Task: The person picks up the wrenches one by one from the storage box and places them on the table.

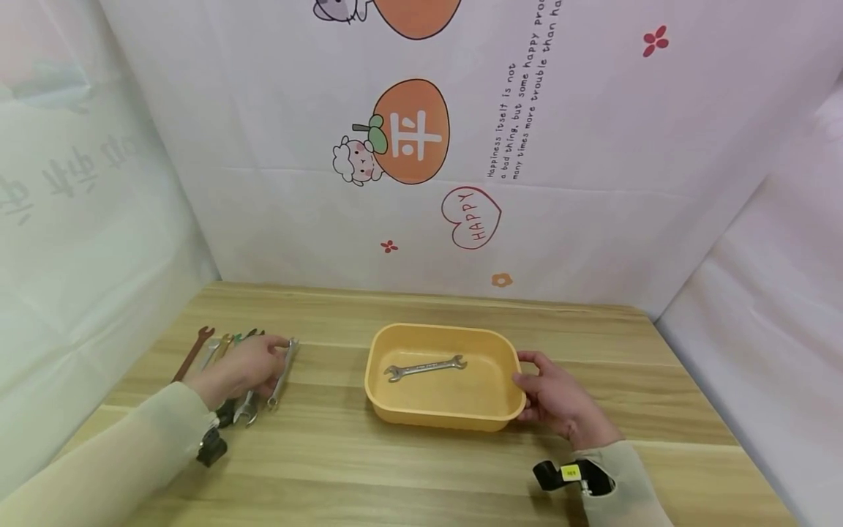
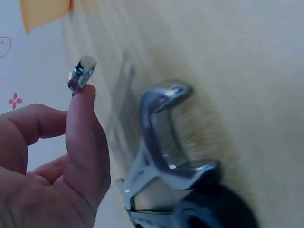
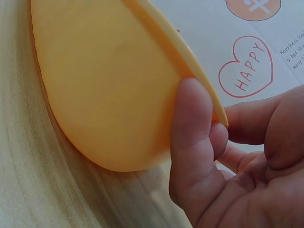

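Observation:
My left hand (image 1: 253,364) pinches a slim silver wrench (image 1: 283,375) at the right end of a row of tools. In the left wrist view only the tip of that wrench (image 2: 81,73) shows past the fingers. Close below it lies an open-end wrench (image 2: 154,137) with a wide silver head. A yellow plastic basin (image 1: 435,421) stands at mid-table, holding one double open-end wrench (image 1: 426,367). My right hand (image 1: 556,395) grips the basin's right rim, with the thumb (image 3: 192,114) inside and the fingers outside.
Left of my left hand lie a reddish-brown wrench (image 1: 192,355) and several other tools, partly hidden by the hand and sleeve. A printed white cloth (image 1: 560,234) rises behind the wooden table (image 1: 316,468), and more white cloth hangs at both sides.

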